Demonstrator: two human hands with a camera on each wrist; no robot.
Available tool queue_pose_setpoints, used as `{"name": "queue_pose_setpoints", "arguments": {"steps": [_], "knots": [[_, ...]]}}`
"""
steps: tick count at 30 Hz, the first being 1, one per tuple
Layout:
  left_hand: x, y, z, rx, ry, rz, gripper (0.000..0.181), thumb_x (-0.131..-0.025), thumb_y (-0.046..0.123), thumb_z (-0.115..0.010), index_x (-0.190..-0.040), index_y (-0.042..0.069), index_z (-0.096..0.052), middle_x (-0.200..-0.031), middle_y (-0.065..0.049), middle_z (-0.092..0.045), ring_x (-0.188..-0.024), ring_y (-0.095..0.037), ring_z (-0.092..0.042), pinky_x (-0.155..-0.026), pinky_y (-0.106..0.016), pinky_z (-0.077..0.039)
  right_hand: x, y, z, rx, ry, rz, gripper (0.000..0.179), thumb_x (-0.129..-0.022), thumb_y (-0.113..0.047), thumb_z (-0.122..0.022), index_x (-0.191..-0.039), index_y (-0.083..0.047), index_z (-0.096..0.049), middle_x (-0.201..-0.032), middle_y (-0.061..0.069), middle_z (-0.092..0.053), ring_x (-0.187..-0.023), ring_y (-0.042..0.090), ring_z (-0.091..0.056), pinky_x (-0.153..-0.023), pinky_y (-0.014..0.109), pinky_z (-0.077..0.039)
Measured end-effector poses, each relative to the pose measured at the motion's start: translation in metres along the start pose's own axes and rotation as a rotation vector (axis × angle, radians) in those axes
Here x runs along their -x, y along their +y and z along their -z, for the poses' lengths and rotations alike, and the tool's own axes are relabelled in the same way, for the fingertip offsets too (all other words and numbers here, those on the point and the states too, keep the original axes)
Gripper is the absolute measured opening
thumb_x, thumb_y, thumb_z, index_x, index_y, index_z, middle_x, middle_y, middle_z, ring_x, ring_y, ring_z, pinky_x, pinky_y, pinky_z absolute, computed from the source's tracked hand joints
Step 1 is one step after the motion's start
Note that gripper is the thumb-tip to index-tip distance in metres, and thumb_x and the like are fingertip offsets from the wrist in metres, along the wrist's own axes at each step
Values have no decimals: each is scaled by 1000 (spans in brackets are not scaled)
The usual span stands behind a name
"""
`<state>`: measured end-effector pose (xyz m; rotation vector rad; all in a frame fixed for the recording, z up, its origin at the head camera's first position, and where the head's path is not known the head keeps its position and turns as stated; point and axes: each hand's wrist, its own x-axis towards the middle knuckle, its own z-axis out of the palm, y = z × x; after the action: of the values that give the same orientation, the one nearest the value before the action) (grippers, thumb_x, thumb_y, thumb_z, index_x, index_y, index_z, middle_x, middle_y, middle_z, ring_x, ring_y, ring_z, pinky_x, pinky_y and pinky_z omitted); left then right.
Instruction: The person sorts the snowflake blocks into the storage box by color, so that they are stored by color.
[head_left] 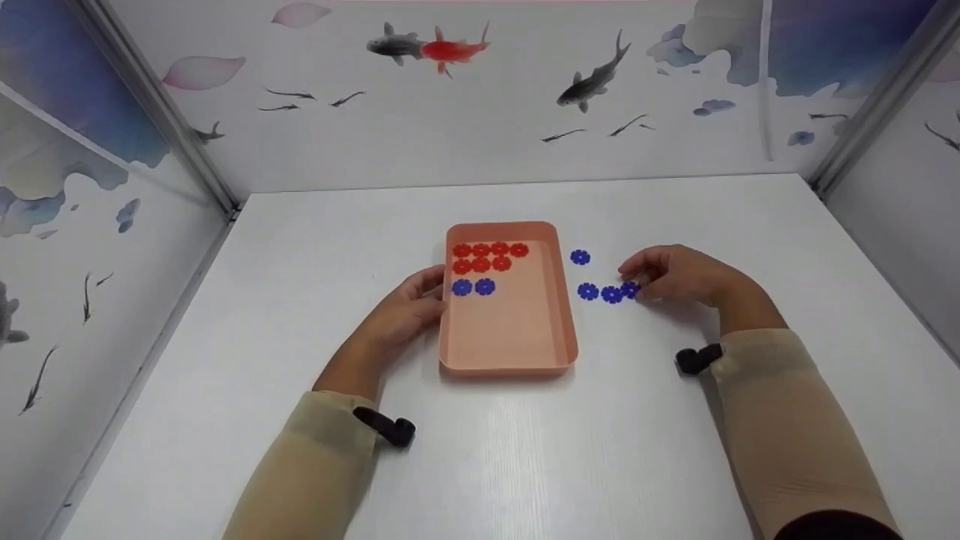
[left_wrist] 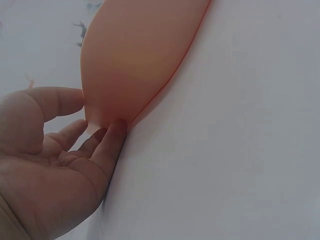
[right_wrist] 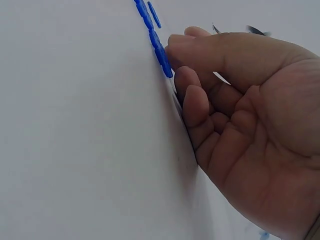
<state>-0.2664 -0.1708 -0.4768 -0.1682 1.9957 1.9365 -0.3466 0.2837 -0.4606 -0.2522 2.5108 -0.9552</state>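
Note:
A shallow pink tray [head_left: 517,349] lies on the table with two rows of red flower-shaped plastic discs [head_left: 481,264] and two blue flower discs [head_left: 473,287] inside. My left hand [head_left: 405,311] holds the tray's left side; in the left wrist view its fingertips [left_wrist: 117,127] touch the outer wall. To the right of the tray, my right hand [head_left: 686,276] pinches the rightmost blue flower disc [head_left: 630,290] of a short row. Its fingers partly cover that disc. In the right wrist view the blue discs [right_wrist: 155,42] appear edge-on beside the thumb.
Two more blue discs [head_left: 600,292] lie in the row between tray and right hand. A single blue disc [head_left: 580,257] lies farther back. Panels with painted fish [head_left: 592,79] enclose the white table [head_left: 510,450] at the back and sides.

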Motion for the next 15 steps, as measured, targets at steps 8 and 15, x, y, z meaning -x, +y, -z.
{"name": "queue_pose_setpoints", "arguments": {"steps": [8, 15], "knots": [[0, 0, 1, 39, -20, -22, 69, -97, 7, -71, -160, 26, -48, -165, 4, -47, -146, -18, -57, -122, -38, -49, 2, -1, 1, 34, -9, 38, 43, -93, -8, -77, -132, -24, -72, -128, 6, -68, -113, 28, -56, -97, 34, -51], [0, 0, 1, 29, -17, -10, 71, -96, 10, -74, -160, 28, -48, -165, 5, -48, -146, -16, -56, -121, -38, -49, 1, -3, 0, 70, 39, 5, 38, -93, -16, -79, -130, -26, -75, -124, 8, -66, -113, 29, -54, -96, 37, -50]]}}
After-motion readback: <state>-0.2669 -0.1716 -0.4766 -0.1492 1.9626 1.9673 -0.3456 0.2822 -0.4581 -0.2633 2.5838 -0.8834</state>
